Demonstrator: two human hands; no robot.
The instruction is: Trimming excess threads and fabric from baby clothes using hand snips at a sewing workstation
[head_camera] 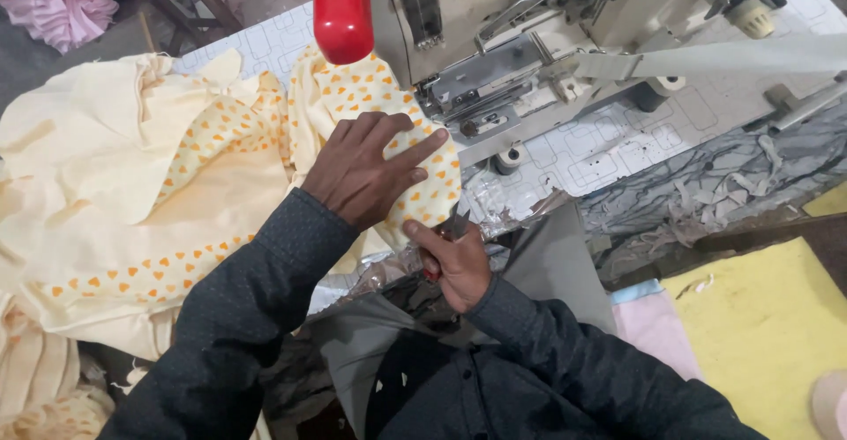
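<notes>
Pale yellow fabric (401,153), orange heart print, creased: under my left hand (366,175), fingers spread flat. My right hand (454,263), just below, grips small thread snips (454,225).

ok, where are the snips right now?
Lower centre of the head view: snips in the right hand, at the heart-print cloth's edge, below the sewing machine.

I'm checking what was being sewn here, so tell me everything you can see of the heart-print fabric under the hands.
The heart-print fabric is pale yellow cloth, soft-looking, scattered with small orange hearts. It lies crumpled on the sewing table, running up to the sewing machine. The left hand presses flat on it; the right hand, holding small snips, meets its near edge. Plain yellow cloth adjoins it.
</notes>
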